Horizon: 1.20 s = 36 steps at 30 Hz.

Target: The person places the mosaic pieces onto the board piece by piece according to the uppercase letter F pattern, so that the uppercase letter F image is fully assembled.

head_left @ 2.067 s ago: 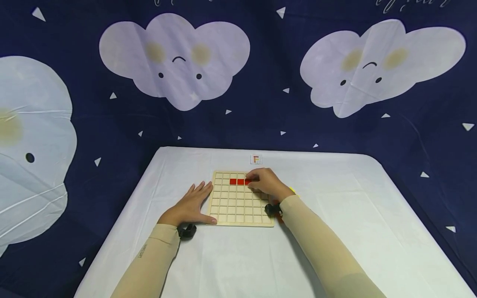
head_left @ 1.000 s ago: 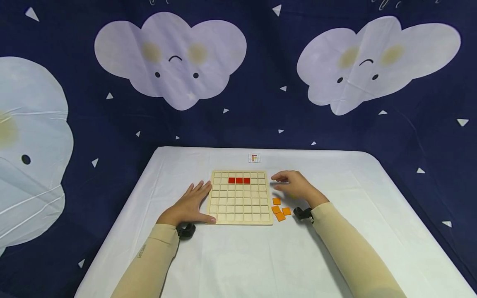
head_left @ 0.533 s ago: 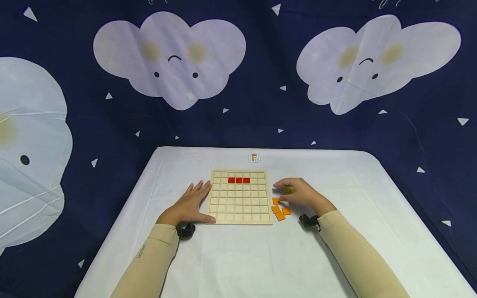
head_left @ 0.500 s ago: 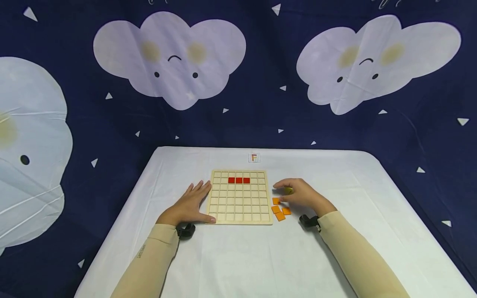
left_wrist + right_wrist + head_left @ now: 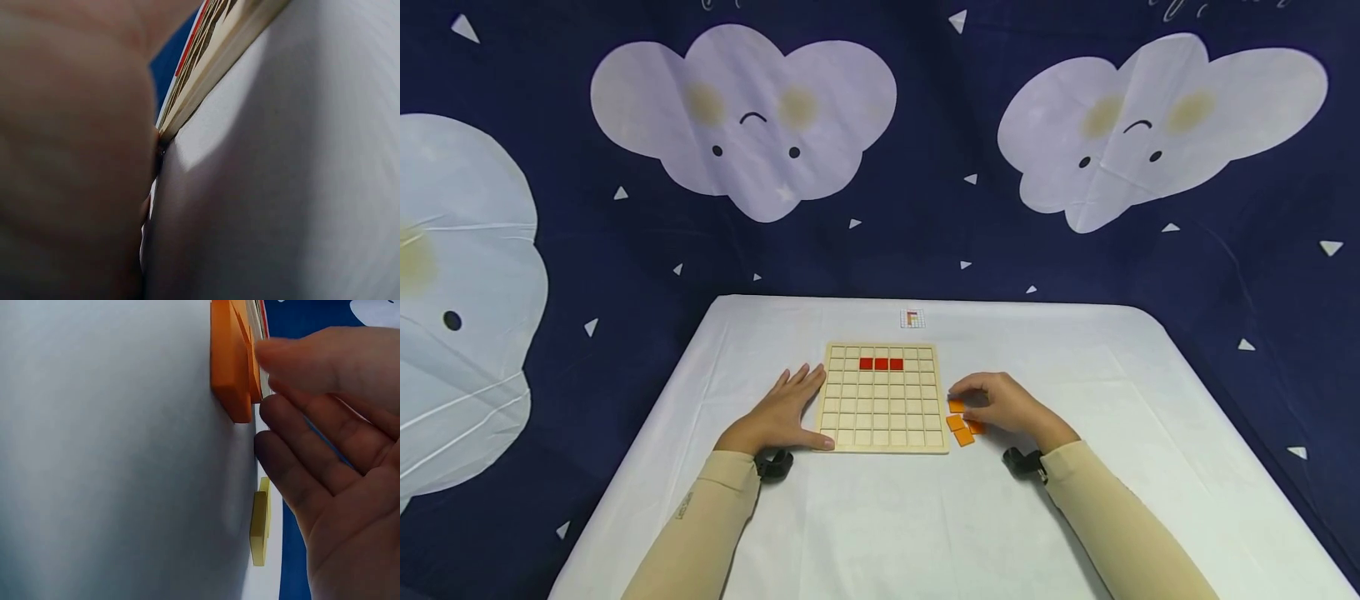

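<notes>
Head view: left sleeve (image 5: 700,533), lettering (image 5: 684,505) too small to read. Left hand (image 5: 778,417), spread, at grid board (image 5: 882,406)'s left edge; three red tiles (image 5: 882,364) in it, unmoved. Right hand (image 5: 1007,407), thumb and finger parted, over orange tiles (image 5: 964,436), nearer the person than before. Left wrist view: board edge, part-hidden. Right wrist view: yellow tiles (image 5: 258,531) near the hand.
</notes>
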Each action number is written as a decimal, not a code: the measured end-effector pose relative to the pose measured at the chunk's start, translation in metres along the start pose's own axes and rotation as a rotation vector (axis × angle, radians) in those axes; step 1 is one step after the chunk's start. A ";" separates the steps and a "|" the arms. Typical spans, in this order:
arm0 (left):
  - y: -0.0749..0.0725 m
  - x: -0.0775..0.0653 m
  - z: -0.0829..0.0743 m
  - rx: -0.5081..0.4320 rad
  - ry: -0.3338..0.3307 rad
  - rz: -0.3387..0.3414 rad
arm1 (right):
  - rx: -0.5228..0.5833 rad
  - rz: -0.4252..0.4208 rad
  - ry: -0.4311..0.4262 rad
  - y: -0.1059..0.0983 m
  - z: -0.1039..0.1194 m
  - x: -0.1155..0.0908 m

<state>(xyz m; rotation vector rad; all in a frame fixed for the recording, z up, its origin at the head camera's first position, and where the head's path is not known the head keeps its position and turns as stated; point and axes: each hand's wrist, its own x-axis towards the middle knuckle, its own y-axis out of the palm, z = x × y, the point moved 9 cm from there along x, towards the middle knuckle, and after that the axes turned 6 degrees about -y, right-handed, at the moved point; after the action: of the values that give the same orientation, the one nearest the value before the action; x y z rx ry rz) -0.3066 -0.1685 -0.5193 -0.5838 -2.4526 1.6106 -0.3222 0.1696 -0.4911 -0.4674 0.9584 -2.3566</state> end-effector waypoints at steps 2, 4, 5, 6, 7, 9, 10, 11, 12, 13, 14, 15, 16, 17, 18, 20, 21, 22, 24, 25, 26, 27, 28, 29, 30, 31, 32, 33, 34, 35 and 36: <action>0.000 0.000 0.000 -0.003 0.001 -0.002 | -0.018 -0.009 -0.015 0.000 0.001 -0.001; 0.000 0.000 0.000 -0.002 0.001 -0.002 | -0.038 -0.018 -0.016 0.001 0.001 -0.001; 0.000 0.000 0.000 -0.003 0.001 -0.001 | -0.048 -0.021 -0.013 0.001 0.001 -0.001; 0.000 0.000 -0.001 -0.003 0.001 0.000 | -0.060 -0.023 -0.012 0.001 0.001 -0.002; 0.000 0.000 -0.001 -0.002 0.002 0.002 | -0.074 -0.026 -0.012 0.002 0.002 -0.002; 0.000 -0.001 -0.001 0.001 0.002 0.005 | -0.094 -0.031 -0.012 0.003 0.002 -0.002; 0.000 -0.001 -0.001 -0.001 0.003 0.005 | -0.103 -0.033 -0.014 0.003 0.003 -0.002; 0.000 -0.001 -0.001 -0.001 0.003 0.006 | -0.109 -0.037 -0.015 0.003 0.004 -0.002; 0.000 -0.001 -0.001 -0.001 0.004 0.006 | -0.116 -0.041 -0.016 0.004 0.004 -0.002; 0.000 -0.001 -0.001 0.000 0.004 0.006 | -0.119 -0.045 -0.015 0.004 0.004 -0.002; 0.001 -0.001 0.000 0.000 0.003 0.005 | -0.120 -0.048 -0.011 0.004 0.004 -0.002; 0.001 -0.001 0.000 -0.001 0.003 0.004 | -0.120 -0.051 -0.006 0.004 0.004 -0.002; 0.001 -0.001 0.000 -0.002 0.004 0.003 | -0.122 -0.054 -0.002 0.004 0.003 -0.002; 0.001 0.000 0.000 0.001 0.004 0.002 | -0.118 -0.056 0.006 0.005 0.003 -0.002; 0.001 0.000 0.000 0.001 0.004 0.000 | -0.113 -0.059 0.014 0.005 0.002 -0.002; 0.002 0.001 0.001 0.002 0.002 -0.004 | -0.104 -0.064 0.025 0.005 0.001 -0.003; 0.002 0.001 0.002 0.001 0.002 -0.006 | -0.100 -0.067 0.027 0.005 0.001 -0.003; 0.002 0.002 0.002 0.002 0.002 -0.009 | -0.097 -0.071 0.028 0.005 0.001 -0.004; 0.003 0.002 0.002 0.002 0.001 -0.012 | -0.089 -0.078 0.025 0.005 0.001 -0.004; 0.003 0.003 0.003 0.002 0.000 -0.013 | -0.087 -0.082 0.023 0.005 0.001 -0.005; 0.003 0.003 0.003 0.003 0.001 -0.014 | -0.087 -0.086 0.020 0.005 0.000 -0.005; 0.004 0.003 0.003 0.004 0.001 -0.014 | -0.083 -0.089 0.019 0.005 0.000 -0.005; 0.004 0.003 0.003 0.006 0.001 -0.013 | -0.079 -0.093 0.019 0.005 0.000 -0.006; 0.004 0.004 0.004 0.007 0.000 -0.013 | -0.074 -0.096 0.018 0.005 -0.001 -0.006; 0.004 0.003 0.003 0.007 0.000 -0.013 | -0.068 -0.099 0.017 0.005 -0.001 -0.006; 0.004 0.003 0.003 0.006 0.000 -0.012 | -0.059 -0.102 0.015 0.005 -0.001 -0.007; 0.004 0.003 0.003 0.006 0.001 -0.013 | -0.052 -0.104 0.011 0.006 -0.001 -0.007; 0.003 0.003 0.003 0.005 0.001 -0.013 | -0.045 -0.107 0.007 0.006 -0.001 -0.007; 0.003 0.003 0.003 0.005 0.000 -0.011 | -0.042 -0.110 -0.001 0.006 -0.001 -0.007; 0.003 0.002 0.003 0.004 0.001 -0.012 | -0.038 -0.112 -0.008 0.006 0.000 -0.007; 0.003 0.002 0.002 0.004 0.001 -0.011 | -0.034 -0.113 -0.019 0.007 0.001 -0.007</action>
<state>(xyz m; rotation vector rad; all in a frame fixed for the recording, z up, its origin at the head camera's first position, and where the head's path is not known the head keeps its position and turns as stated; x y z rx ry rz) -0.3087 -0.1685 -0.5233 -0.5694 -2.4469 1.6106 -0.3138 0.1697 -0.4961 -0.5698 0.9890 -2.4349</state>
